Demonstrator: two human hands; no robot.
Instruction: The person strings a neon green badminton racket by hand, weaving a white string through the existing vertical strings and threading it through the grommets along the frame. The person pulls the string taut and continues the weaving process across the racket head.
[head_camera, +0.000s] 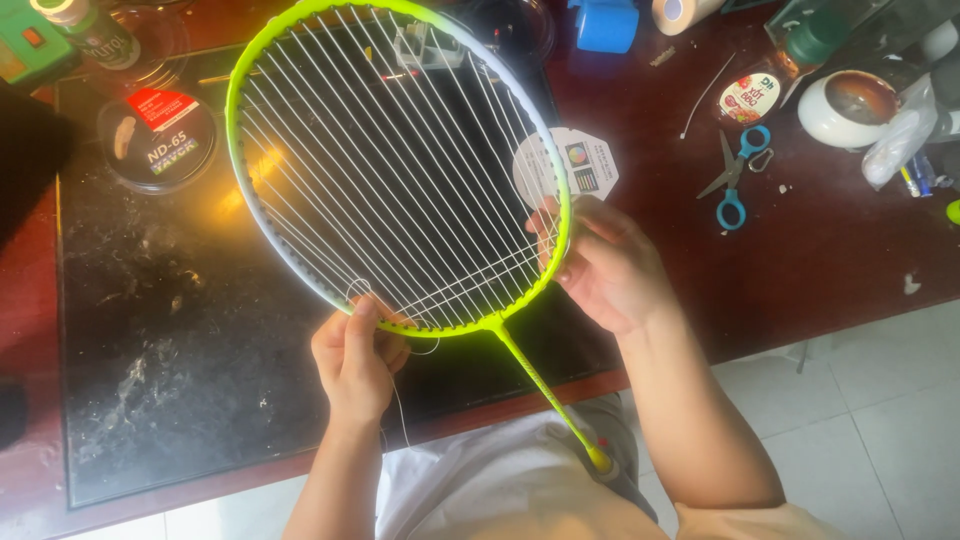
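A neon yellow-green and white badminton racket (255, 210) lies tilted over a black mat (150, 330), its head strung with white main strings and a few cross strings near the throat. Its thin shaft (540, 385) runs down toward my lap. My left hand (352, 362) pinches a loose white string (405, 420) at the lower left rim of the frame. My right hand (608, 268) grips the right side of the frame, fingers hooked through the strings.
A round string package (158, 140) lies on the mat at upper left. Blue-handled scissors (735, 178), a round paper disc (580, 165), a white bowl (850, 105), tape rolls (605, 22), a bottle (95, 35) and a zip tie (705, 95) lie on the red-brown table. Tiled floor (860, 420) at right.
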